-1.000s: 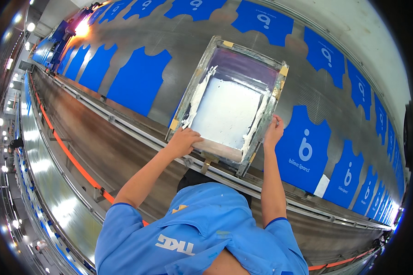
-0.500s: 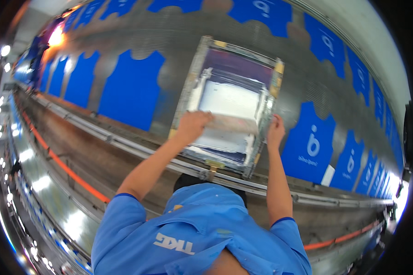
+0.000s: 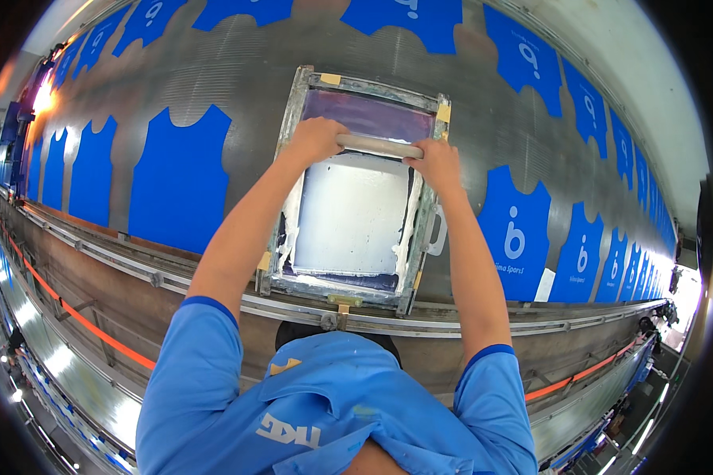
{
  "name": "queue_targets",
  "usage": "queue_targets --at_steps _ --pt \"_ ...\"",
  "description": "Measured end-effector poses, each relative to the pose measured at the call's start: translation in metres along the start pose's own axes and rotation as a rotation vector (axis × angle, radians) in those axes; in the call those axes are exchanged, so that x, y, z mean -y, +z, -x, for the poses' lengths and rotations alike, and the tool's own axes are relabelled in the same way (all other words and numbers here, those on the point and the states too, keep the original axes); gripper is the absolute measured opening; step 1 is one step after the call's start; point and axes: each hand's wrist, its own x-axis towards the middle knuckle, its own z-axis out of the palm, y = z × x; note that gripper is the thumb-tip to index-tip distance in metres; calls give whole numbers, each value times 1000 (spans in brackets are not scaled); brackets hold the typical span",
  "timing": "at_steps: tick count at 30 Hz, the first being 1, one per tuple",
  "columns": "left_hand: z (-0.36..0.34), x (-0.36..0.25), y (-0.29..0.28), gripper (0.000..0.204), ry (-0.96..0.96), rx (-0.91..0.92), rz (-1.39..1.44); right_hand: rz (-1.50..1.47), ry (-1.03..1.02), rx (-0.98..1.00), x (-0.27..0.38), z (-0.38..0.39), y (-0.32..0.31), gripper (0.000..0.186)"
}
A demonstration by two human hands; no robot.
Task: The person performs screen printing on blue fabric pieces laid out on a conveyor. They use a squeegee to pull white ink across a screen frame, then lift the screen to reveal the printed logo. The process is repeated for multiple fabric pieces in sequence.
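A screen-printing frame [image 3: 296, 107] with metal sides lies flat on the long grey table in front of me. Its mesh carries a wide area of white ink [image 3: 352, 214], with ragged ink edges along the sides. Across the far part of the mesh lies a squeegee [image 3: 380, 147] with a pale handle. My left hand [image 3: 318, 141] is closed round the squeegee's left end, and my right hand [image 3: 439, 165] grips its right end. Beyond the squeegee shows a strip of purple mesh [image 3: 364, 115]. The squeegee's blade is not visible.
Plain blue shirt panels [image 3: 181, 182] lie to the left; blue panels with a white print [image 3: 515, 237] lie to the right. More panels line the table's far side. A metal rail [image 3: 214, 294] runs along the near edge. An orange glow [image 3: 46, 99] shows at far left.
The squeegee has gone from mid-screen to the far part of the mesh. My right hand, earlier apart from it by the frame's right side, now grips it. My left hand has moved away from me.
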Motion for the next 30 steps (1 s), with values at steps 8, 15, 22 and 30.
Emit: queue_targets --at_steps 8,15,22,30 --pt "77 0 75 34 98 -230 13 -104 -47 -163 -6 87 63 28" --pt "181 -9 113 35 87 -231 42 -135 -68 -151 15 187 87 29" --pt "232 -3 147 39 66 -174 9 -152 -121 -77 23 235 111 33" --pt "181 -8 120 50 127 -120 -81 -183 -53 187 15 178 75 41"
